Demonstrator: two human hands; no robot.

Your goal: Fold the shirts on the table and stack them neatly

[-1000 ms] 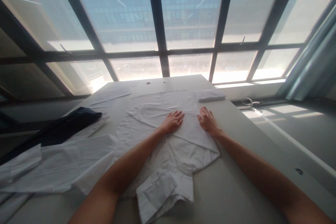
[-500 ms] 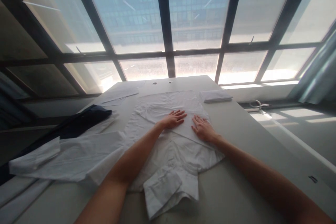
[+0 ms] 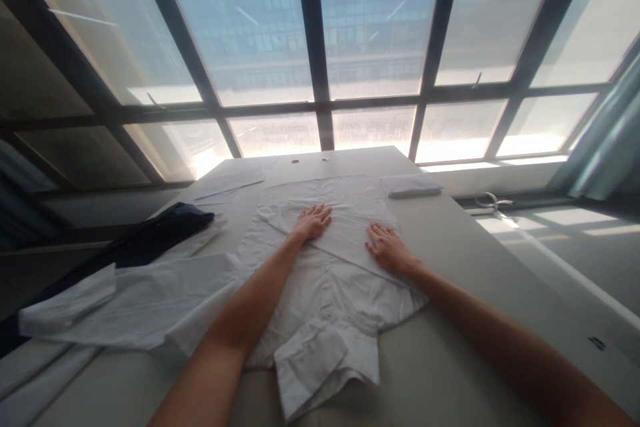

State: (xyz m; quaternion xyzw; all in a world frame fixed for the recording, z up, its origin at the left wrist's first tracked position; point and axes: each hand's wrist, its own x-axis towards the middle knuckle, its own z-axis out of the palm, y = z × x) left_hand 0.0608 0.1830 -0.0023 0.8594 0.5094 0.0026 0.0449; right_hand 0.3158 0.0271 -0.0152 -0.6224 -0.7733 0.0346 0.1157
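A white shirt (image 3: pixel 345 287) lies spread on the white table (image 3: pixel 450 247), its collar toward me and one sleeve (image 3: pixel 165 290) stretched out to the left. The other sleeve seems folded across the body, beneath my hands. My left hand (image 3: pixel 314 221) rests flat on the middle of the cloth with its fingers spread. Flat on the right part of the shirt is my right hand (image 3: pixel 387 247), its fingers stretched out and close together. Wrinkles run through the fabric around both hands.
A folded white cloth (image 3: pixel 411 185) sits at the table's far right. Dark clothing (image 3: pixel 170 230) lies along the left edge, with white sheets (image 3: pixel 227 183) behind it. Tall windows (image 3: pixel 370 27) stand beyond the table. On the right are a curtain (image 3: pixel 600 140) and a white strip (image 3: pixel 570 270).
My left hand has slid left across the shirt, away from my right hand. The right hand has stayed in nearly the same place.
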